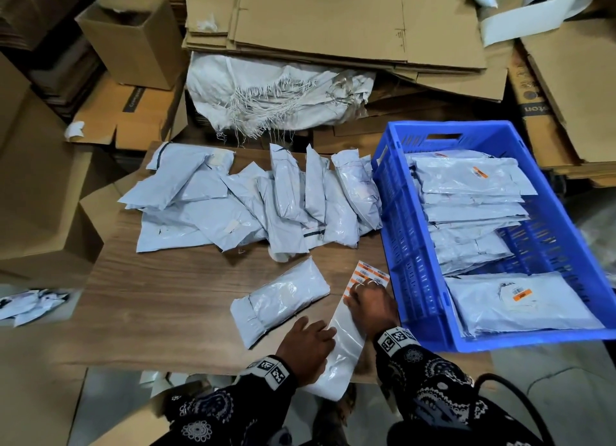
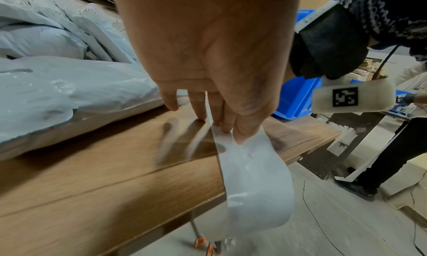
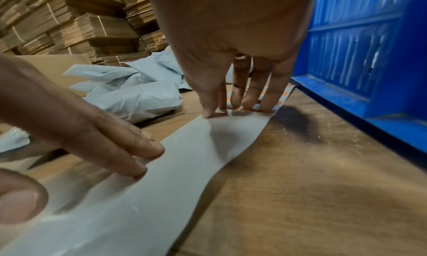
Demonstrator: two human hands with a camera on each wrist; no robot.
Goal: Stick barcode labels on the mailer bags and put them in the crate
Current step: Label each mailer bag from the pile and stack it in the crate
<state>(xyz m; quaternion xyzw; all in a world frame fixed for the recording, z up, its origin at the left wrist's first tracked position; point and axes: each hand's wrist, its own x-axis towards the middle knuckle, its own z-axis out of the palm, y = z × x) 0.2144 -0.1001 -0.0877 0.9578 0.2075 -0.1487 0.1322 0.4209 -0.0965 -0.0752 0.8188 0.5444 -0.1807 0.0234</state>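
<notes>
a: step in hand: label pick-up. right hand [image 1: 372, 304] rests with straight fingers on the long glossy white label backing strip [image 1: 346, 342], fingertips [image 3: 248, 104] at the orange-and-white barcode labels [image 1: 368, 276] on its far end. whether one label is already lifting, cannot tell.

b: left hand [image 1: 308, 350]?

a: flat and open, fingers pressing the near part of the strip; nothing gripped. the strip's near end hangs over the table edge.

b: next move?

a: likely peel one label, then apply it to the single pale grey plastic mailer bag [image 1: 283, 300] lying just left of the strip. thin film; expect it to crease under pressure.

b: crate?

a: blue slotted plastic crate [image 1: 400, 212] at right, holding labelled bags. unlabelled pile [image 1: 260, 199] lies far, at centre.

b: surface, room?

a: wood-grain table top [image 1: 166, 305]; flattened brown cardboard sheets [image 1: 333, 22] stacked beyond.
</notes>
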